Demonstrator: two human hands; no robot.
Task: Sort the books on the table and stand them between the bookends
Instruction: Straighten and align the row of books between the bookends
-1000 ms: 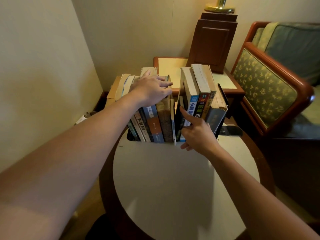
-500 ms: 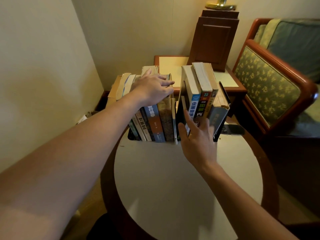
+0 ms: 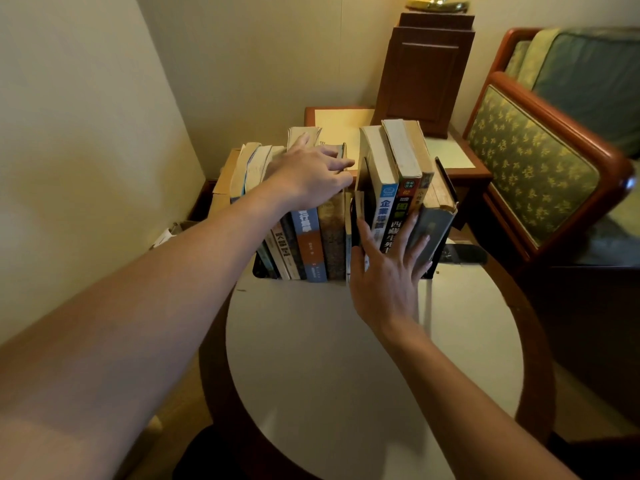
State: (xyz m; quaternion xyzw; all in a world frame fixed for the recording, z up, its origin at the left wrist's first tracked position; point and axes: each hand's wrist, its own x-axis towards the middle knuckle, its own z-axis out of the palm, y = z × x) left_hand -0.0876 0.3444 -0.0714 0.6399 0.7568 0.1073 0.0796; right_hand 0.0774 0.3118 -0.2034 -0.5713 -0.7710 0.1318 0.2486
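Note:
A row of books stands at the far edge of the round white table (image 3: 346, 358) between two black bookends, the left bookend (image 3: 258, 268) and the right bookend (image 3: 446, 181). The left group of books (image 3: 308, 244) leans slightly left; my left hand (image 3: 308, 174) rests flat on their tops, fingers extended. The right group of books (image 3: 391, 174) is taller. My right hand (image 3: 388, 268) presses with spread, straight fingers against the spines of the right group. A narrow gap with thin books (image 3: 356, 216) separates the two groups.
A wooden side table (image 3: 332, 116) with a dark wooden lamp base (image 3: 426, 71) stands behind the books. An upholstered armchair (image 3: 540, 161) is at the right. A dark flat object (image 3: 464, 254) lies beside the right bookend. Walls close in at the left.
My right hand went from pointing at the spines with curled fingers to lying flat and spread against the right group's spines. My left hand stayed on the left books' tops.

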